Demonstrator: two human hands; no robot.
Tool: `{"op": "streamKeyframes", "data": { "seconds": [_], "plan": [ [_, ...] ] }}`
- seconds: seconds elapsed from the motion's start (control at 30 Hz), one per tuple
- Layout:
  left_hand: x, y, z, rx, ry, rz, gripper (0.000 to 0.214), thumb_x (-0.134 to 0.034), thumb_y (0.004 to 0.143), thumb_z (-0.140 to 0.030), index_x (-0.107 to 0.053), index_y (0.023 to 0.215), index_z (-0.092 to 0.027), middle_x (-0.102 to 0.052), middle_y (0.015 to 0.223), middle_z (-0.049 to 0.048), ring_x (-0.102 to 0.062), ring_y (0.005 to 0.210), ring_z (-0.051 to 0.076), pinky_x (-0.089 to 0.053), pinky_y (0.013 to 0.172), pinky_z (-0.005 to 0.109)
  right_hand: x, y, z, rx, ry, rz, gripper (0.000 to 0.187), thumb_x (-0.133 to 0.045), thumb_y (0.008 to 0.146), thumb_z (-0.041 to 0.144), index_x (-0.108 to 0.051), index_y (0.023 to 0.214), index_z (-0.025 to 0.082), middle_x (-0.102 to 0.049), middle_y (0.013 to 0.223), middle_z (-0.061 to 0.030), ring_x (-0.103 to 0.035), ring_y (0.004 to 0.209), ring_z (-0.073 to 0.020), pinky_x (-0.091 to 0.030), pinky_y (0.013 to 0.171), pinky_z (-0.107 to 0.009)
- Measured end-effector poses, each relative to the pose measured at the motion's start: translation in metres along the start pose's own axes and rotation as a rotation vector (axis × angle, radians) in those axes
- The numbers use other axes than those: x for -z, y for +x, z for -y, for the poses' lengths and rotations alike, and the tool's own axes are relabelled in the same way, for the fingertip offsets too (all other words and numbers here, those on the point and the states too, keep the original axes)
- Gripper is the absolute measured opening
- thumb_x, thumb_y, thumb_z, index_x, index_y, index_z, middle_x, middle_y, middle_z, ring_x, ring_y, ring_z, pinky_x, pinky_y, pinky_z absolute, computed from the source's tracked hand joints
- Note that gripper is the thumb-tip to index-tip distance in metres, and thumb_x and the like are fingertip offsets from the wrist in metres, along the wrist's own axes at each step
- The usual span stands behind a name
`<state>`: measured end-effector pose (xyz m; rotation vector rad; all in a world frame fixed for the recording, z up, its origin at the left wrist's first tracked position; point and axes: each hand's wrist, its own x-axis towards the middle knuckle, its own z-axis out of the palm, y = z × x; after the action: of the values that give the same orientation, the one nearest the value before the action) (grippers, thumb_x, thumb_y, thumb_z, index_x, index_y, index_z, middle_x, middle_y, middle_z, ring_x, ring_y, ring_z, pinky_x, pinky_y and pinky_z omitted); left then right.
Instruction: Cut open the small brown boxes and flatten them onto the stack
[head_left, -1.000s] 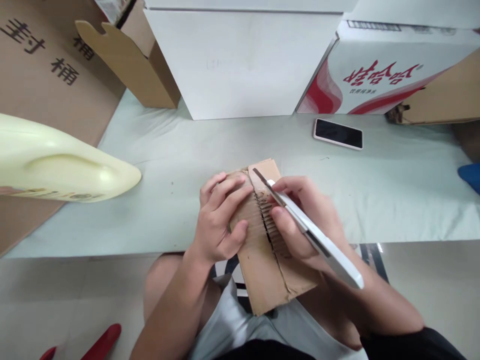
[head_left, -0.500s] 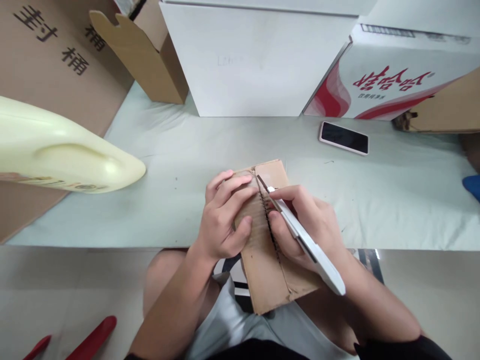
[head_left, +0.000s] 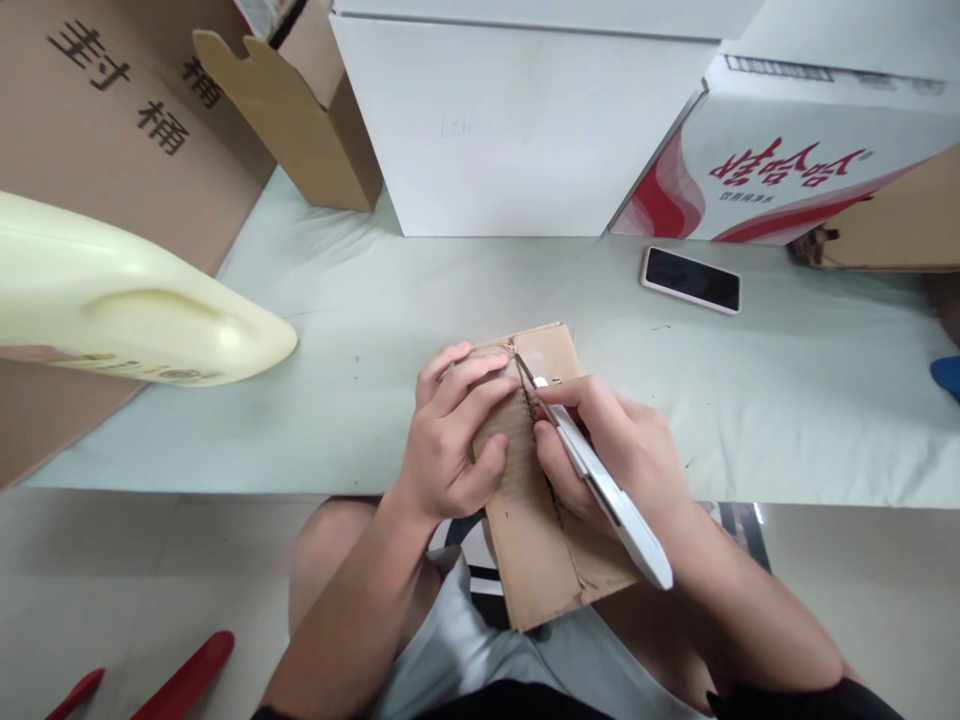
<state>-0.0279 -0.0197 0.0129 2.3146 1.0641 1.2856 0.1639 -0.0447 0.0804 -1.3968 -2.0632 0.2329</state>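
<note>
A small brown cardboard box lies tilted over the table's near edge, its lower end above my lap. A ragged slit runs along the seam of its top face. My left hand holds the box by its left side, with fingers and thumb bent over the top face. In my right hand is a white utility knife, gripped between thumb and fingers. Its dark blade points away from me, with the tip at the far end of the slit, close to my left fingertips.
On the pale green covered table lies a phone. Behind stand a white box, a red-and-white carton and an open brown box. A pale yellow bottle juts in from the left. Red objects are on the floor.
The knife has shifted slightly, its handle end swinging left and its blade staying at the seam's far end. My left hand keeps its place on the box. The whole view has shifted a little.
</note>
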Motion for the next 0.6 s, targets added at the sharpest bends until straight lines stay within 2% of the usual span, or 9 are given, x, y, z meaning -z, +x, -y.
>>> {"op": "streamKeyframes", "data": {
  "seconds": [0.17,0.37,0.6],
  "plan": [
    [0.0014,0.0005,0.0,0.003,0.025,0.019,0.041,-0.044,0.103,-0.04,-0.065,0.134,-0.023,-0.071,0.14,0.0128,-0.063,0.131,0.032,-0.041,0.125,0.058,-0.0007,-0.0005,-0.0009,-0.002,-0.025,0.028,0.011,-0.054,0.098,0.025,-0.063,0.103,0.022,-0.072,0.073,0.0001,-0.059,0.051,-0.0112,-0.046,0.052,-0.021],
    [0.0016,0.0022,-0.0001,-0.016,0.018,0.004,0.039,-0.044,0.105,-0.04,-0.065,0.133,-0.023,-0.071,0.139,0.0125,-0.062,0.132,0.031,-0.043,0.124,0.056,-0.0051,-0.0053,-0.002,-0.029,0.019,-0.045,0.008,-0.052,0.095,0.025,-0.06,0.098,0.024,-0.07,0.07,0.0014,-0.056,0.05,-0.0114,-0.042,0.051,-0.023],
    [0.001,0.0025,-0.0009,-0.016,0.019,-0.002,0.039,-0.042,0.105,-0.041,-0.064,0.132,-0.023,-0.071,0.138,0.0123,-0.063,0.131,0.031,-0.043,0.124,0.057,0.0002,-0.0027,-0.0012,0.005,0.004,-0.025,0.005,-0.054,0.094,0.021,-0.057,0.097,0.023,-0.072,0.07,0.001,-0.058,0.048,-0.0103,-0.045,0.049,-0.021]
  ]
}}
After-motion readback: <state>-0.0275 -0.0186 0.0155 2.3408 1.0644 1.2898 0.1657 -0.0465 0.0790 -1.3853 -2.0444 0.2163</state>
